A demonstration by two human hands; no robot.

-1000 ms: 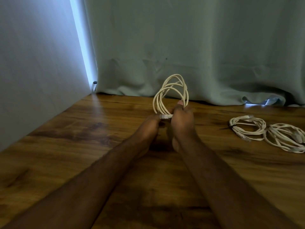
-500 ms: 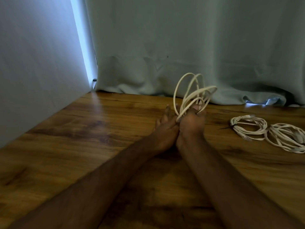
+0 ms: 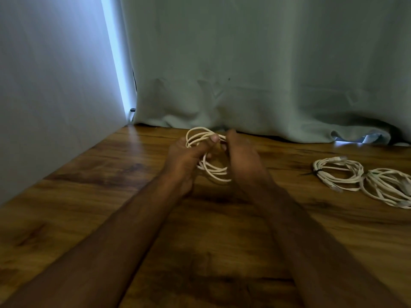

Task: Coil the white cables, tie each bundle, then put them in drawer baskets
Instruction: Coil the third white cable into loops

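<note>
white coil tipped down between both hands, not yet tied

white cable coil (image 3: 206, 156) sits between the left hand (image 3: 186, 156) and the right hand (image 3: 241, 158), held above the wooden tabletop (image 3: 111, 196), just in front of the green curtain (image 3: 244, 74). a second ago the loops stood upright above the hands; now they have tipped over and lie nearly flat, the far loops over the left fingers, the near loops sagging between the palms. the left thumb presses the strands against its fingers, so that hand grips the coil. the right hand curls at the coil's right side, but i cannot tell whether it truly holds the strands. no tie shows on this bundle, so tying seems the step in hand. to the right of the held coil, a tied bundle (image 3: 338, 173) with a dark tie and another coil (image 3: 389, 187) rest on the tabletop. no drawer basket is in view.
</note>
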